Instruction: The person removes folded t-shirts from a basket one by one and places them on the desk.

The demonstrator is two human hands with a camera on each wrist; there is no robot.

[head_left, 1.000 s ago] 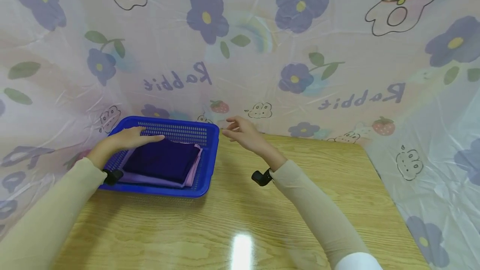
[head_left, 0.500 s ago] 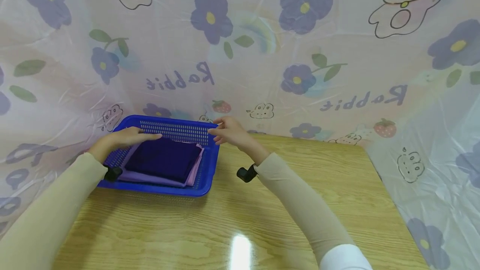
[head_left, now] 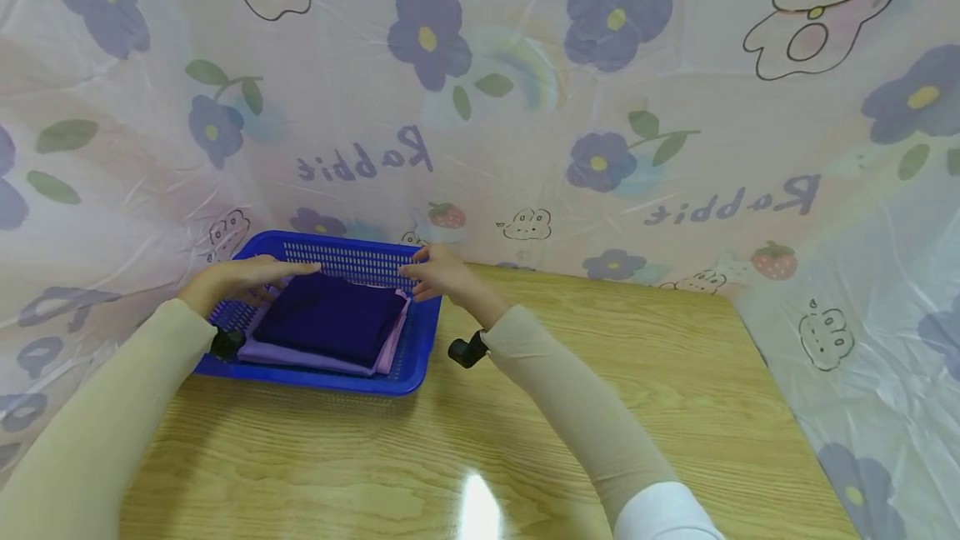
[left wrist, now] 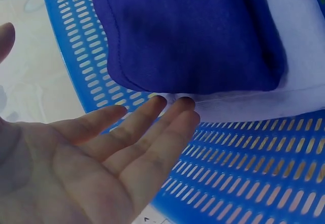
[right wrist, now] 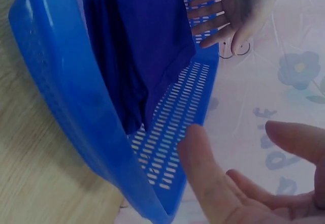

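Note:
A folded dark navy cloth [head_left: 330, 317] lies on top of folded lilac and pink cloths [head_left: 307, 357] inside a blue slotted plastic basket [head_left: 429, 340]. My left hand [head_left: 238, 280] is over the basket's left side, thumb stretched toward the navy cloth. In the left wrist view, the straight fingers [left wrist: 152, 132] of that hand reach the edge of the lilac cloth [left wrist: 228, 107]. At the back right corner, my right hand [head_left: 448, 280] hangs over the rim with fingers loosely bent. Nothing sits between the right thumb and fingers in the right wrist view.
The basket stands on a wood-grain table [head_left: 600, 390], toward the left and back. Behind it hangs a printed sheet [head_left: 495, 182] with flowers and rabbits, close to the basket's far rim. The sheet also bounds both sides.
My right hand has moved left, from beside the basket to over its back right corner. The left fingers have dipped lower at the cloths' left edge.

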